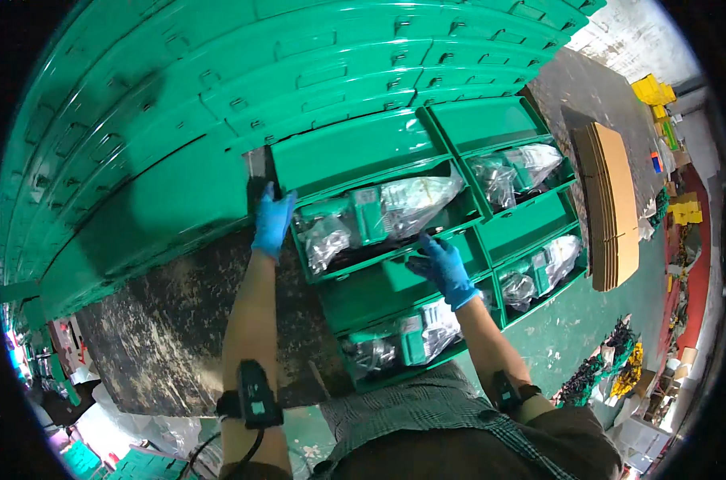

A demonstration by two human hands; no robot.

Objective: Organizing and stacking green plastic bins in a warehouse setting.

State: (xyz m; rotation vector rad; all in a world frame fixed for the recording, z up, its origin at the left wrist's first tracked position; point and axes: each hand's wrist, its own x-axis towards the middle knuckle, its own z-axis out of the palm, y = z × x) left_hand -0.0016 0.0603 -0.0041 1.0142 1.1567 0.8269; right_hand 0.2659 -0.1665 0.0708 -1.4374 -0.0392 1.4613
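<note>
Two hands in thin blue gloves are well apart, their fingers spread. The left hand (274, 222) is at the left side of an open green plastic case (359, 160); the right hand (444, 272) is by its front edge. Whether either touches the rim cannot be told. This case lies back left among four, its lid tipped back, holding clear plastic bags (415, 200) and a green box-shaped piece (368, 216). Closed green cases (315, 76) are stacked behind the dark, scuffed bench (179, 320); flat brown cardboard sheets (607, 208) are piled to the right.
</note>
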